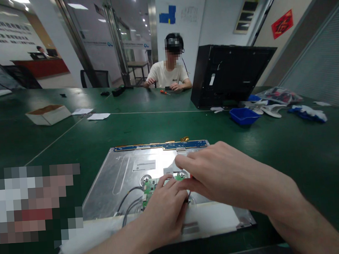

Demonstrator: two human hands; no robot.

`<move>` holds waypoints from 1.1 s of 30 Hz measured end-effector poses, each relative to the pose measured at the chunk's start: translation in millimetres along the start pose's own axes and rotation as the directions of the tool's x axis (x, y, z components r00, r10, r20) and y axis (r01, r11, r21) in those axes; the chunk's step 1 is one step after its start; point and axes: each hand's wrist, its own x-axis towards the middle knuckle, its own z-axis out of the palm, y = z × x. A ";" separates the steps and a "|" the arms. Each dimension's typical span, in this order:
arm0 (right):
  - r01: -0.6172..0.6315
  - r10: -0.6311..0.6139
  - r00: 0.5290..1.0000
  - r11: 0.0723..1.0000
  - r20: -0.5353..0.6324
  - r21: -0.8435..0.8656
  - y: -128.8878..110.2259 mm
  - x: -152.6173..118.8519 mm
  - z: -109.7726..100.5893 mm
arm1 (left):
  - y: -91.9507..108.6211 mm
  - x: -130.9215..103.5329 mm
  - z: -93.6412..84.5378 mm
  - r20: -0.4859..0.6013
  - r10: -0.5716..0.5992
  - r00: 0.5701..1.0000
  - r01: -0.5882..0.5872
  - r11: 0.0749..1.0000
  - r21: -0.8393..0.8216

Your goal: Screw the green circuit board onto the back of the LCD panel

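Observation:
A display panel lies on the table with its bare metal back up. Along its far edge runs a narrow blue circuit strip. My left hand rests over a small green circuit board on the panel, fingers stretched across it. My right hand is closed round a screwdriver; only a bit of red handle and a thin dark shaft show. Its tip is hidden behind my left fingers. Dark cables leave the board's left side. A white sheet covers the panel's near part.
Ahead right stands a large black monitor housing, with a blue tray and gloves nearby. A white box and papers lie at left. Across the table sits a person beside an orange screwdriver. A pixelated patch hides the left edge.

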 end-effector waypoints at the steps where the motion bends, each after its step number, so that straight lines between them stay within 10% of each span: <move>1: 0.014 -0.013 1.000 1.000 -0.013 0.006 0.6 -0.6 1.0 | 0.1 -0.2 -0.1 0.002 -0.003 1.000 0.003 1.000 0.001; 14: 0.135 -0.158 0.985 0.954 0.067 0.269 5.6 -3.3 -1.9 | -2.0 2.3 -2.3 -0.017 0.019 1.000 -0.020 0.999 -0.036; 26: 0.013 -0.014 1.000 0.999 0.021 0.033 4.0 -0.8 0.8 | 0.7 1.7 -1.7 -0.007 0.013 1.000 -0.013 1.000 0.000; 33: 0.115 -0.134 0.988 0.969 0.071 0.218 6.0 -3.0 -2.1 | -3.5 1.4 -0.7 -0.031 0.032 0.999 -0.033 0.999 -0.022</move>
